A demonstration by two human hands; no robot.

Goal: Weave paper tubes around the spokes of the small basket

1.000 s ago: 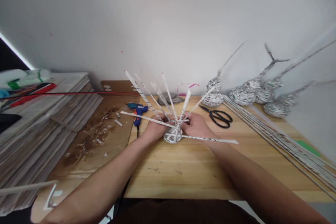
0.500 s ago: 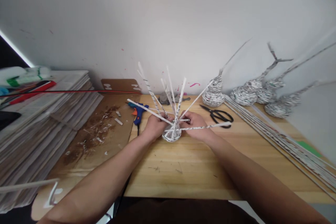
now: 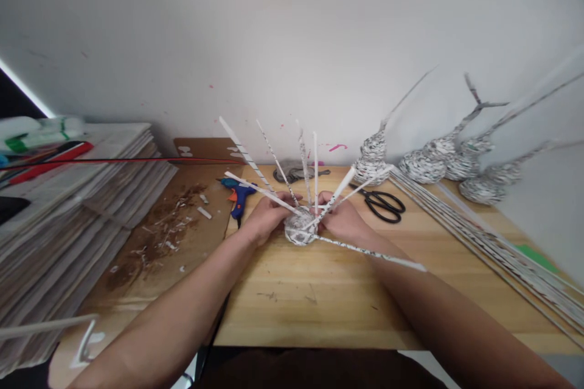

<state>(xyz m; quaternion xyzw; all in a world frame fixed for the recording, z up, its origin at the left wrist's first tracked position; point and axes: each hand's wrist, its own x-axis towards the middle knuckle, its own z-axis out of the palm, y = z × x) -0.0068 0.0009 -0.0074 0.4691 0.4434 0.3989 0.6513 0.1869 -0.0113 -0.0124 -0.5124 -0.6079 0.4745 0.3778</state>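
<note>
Two hands weaving one small paper ball at mid-bench.

Bare wooden workbench (image 3: 319, 304) lies open from its near edge to the hands. The left hand (image 3: 263, 219) and right hand (image 3: 345, 222) curl closed around one woven paper ball (image 3: 300, 228) resting on the wood, fingers pinching its base. About eight paper spokes (image 3: 314, 164) fan out from it. Beyond sit one glue gun (image 3: 238, 192) and one pair of scissors (image 3: 382, 202). At least four finished woven pieces (image 3: 371, 161) stand by the wall.
</note>
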